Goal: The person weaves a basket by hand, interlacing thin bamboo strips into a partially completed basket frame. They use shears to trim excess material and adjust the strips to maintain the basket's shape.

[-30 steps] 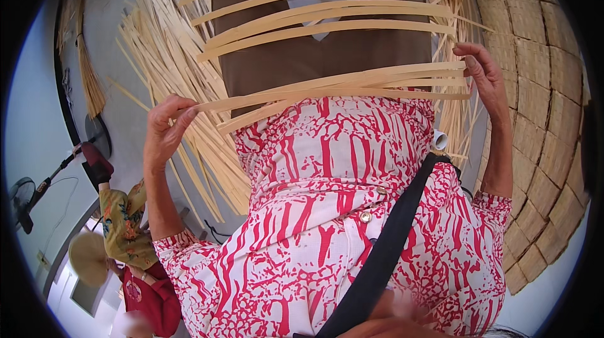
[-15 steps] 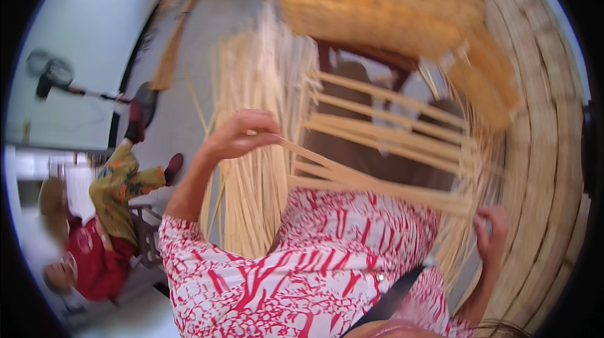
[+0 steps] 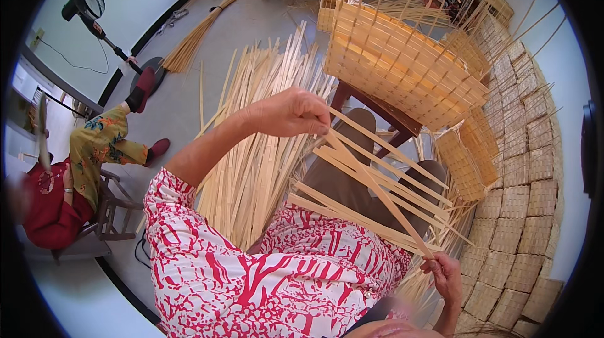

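A flat bamboo strip (image 3: 380, 193) is stretched diagonally over my lap, held at both ends. My left hand (image 3: 296, 112) pinches its far-left end, raised at the middle of the view. Toward the lower right, my right hand (image 3: 444, 273) grips the opposite end between thumb and fingers. Beneath it, several pale strips (image 3: 393, 152) lie roughly side by side across my dark trouser legs (image 3: 352, 180). Some of these strips lie close together, others with gaps between them. Their right ends meet more loose strips near my right hand.
Many long strips (image 3: 248, 155) are heaped on the floor to my left. A large woven basket (image 3: 402, 64) rests on a dark wooden stool (image 3: 371, 111) ahead. Stacked woven pieces (image 3: 525, 218) line the right wall. A person (image 3: 60, 202) sits at left near a standing fan (image 3: 88, 4).
The strip has swung from lying nearly along the others to crossing them diagonally. My left hand is farther right and slightly higher; my right hand is lower and nearer. The view has shifted too.
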Available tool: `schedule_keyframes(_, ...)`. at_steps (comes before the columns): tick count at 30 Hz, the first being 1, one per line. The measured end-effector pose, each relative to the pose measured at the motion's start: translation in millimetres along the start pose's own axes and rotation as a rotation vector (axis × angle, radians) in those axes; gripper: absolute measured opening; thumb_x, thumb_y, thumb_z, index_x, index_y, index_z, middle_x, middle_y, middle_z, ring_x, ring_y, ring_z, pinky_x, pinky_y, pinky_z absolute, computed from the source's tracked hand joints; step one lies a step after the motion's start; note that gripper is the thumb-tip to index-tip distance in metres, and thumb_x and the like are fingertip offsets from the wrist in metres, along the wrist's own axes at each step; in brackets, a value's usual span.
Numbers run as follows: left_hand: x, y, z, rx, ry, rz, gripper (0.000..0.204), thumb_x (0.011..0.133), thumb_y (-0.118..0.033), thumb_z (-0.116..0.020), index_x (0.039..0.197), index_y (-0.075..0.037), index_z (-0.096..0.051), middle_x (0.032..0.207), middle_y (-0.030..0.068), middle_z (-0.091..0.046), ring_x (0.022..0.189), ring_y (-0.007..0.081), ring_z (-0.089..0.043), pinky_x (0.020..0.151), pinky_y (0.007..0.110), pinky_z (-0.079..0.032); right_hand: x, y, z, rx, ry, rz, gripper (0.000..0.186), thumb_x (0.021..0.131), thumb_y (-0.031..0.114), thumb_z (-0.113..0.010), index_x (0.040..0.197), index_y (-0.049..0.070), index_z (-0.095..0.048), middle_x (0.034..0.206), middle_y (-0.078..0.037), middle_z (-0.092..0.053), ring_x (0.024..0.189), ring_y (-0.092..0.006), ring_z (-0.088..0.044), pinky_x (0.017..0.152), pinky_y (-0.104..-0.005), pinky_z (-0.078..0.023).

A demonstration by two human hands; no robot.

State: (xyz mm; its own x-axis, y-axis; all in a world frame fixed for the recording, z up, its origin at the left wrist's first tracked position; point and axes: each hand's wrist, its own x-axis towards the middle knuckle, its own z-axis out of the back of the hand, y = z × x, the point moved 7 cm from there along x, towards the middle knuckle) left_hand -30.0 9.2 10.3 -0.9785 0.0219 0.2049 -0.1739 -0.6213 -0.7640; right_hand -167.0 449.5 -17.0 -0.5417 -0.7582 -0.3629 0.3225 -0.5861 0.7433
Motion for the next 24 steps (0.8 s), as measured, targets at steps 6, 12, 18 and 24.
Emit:
schedule_keyframes(6,32,5,18,-0.046,-0.05,-0.025,0.014,0.091,-0.016,-0.069,0.099,-0.004,-0.071,0.086,0.0039,-0.07,0.076,0.0126,-0.064,0.069,0.027,-0.051,-4,-20,39,-0.069,-0.258,-0.02,0.018,0.099,0.014,-0.054,0.1,-0.001,-0.064,0.069,-0.003,-0.062,0.058,-0.0084,-0.053,0.055,-0.023,-0.043)
schedule_keyframes(12,102,39,118,-0.034,-0.457,0.018,0.049,0.093,-0.032,-0.068,0.127,0.002,-0.058,0.11,0.0169,-0.068,0.103,0.0213,-0.066,0.092,0.032,-0.052,-15,-51,126,0.227,-0.807,0.208,0.019,0.101,0.017,-0.052,0.113,0.002,-0.057,0.082,-0.005,-0.063,0.073,-0.0113,-0.056,0.07,-0.026,-0.045)
schedule_keyframes(18,170,43,155,0.241,-0.549,0.233,0.092,0.078,-0.054,-0.078,0.139,0.005,-0.044,0.122,0.0249,-0.062,0.114,0.0323,-0.061,0.098,0.039,-0.048,78,-37,192,0.631,-0.785,0.294,0.026,0.1,0.017,-0.053,0.121,0.002,-0.052,0.107,-0.008,-0.065,0.104,-0.0192,-0.061,0.097,-0.0358,-0.046)
schedule_keyframes(24,153,-1,197,0.052,-0.995,-0.055,0.035,0.081,-0.036,-0.081,0.083,-0.004,-0.065,0.079,0.0028,-0.068,0.075,0.008,-0.063,0.064,0.025,-0.052,221,15,207,0.91,-0.498,0.322,0.035,0.098,0.018,-0.059,0.131,0.005,-0.053,0.138,-0.006,-0.055,0.123,-0.0191,-0.052,0.098,-0.037,-0.048)
